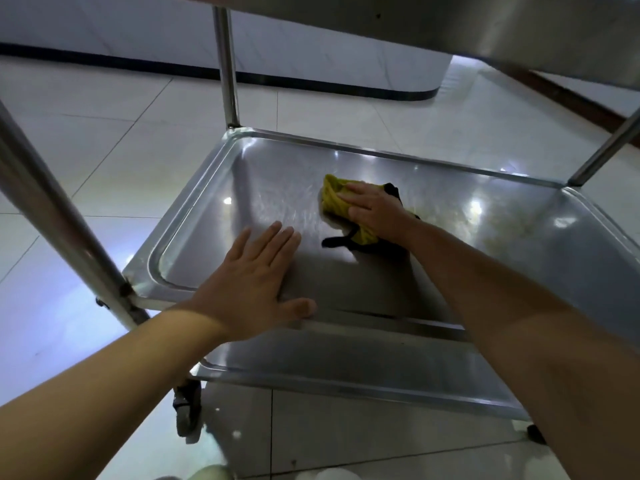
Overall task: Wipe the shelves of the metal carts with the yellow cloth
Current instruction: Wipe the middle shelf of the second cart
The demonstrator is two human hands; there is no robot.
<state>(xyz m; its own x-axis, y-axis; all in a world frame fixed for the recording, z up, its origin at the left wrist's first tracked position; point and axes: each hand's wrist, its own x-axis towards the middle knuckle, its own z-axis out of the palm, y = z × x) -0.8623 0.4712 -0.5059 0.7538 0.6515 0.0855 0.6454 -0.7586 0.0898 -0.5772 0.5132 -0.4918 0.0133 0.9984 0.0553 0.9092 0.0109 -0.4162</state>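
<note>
A metal cart's middle shelf (pixel 485 244) fills the centre of the head view, shiny with a raised rim. The yellow cloth (pixel 334 199), crumpled and edged with black trim, lies on this shelf near its middle. My right hand (pixel 372 209) lies flat on top of the cloth with straight fingers pressing it onto the steel. My left hand (pixel 258 282) rests open and flat on the shelf's near left part, thumb along the front rim. A lower shelf (pixel 346 372) shows beneath, and the underside of the top shelf (pixel 450 26) hangs overhead.
Upright cart posts stand at the far left corner (pixel 227 67), the near left (pixel 59 216) and the far right (pixel 604 150). A black caster wheel (pixel 188 410) sits on the pale tiled floor. A white wall with dark skirting (pixel 311 83) runs behind.
</note>
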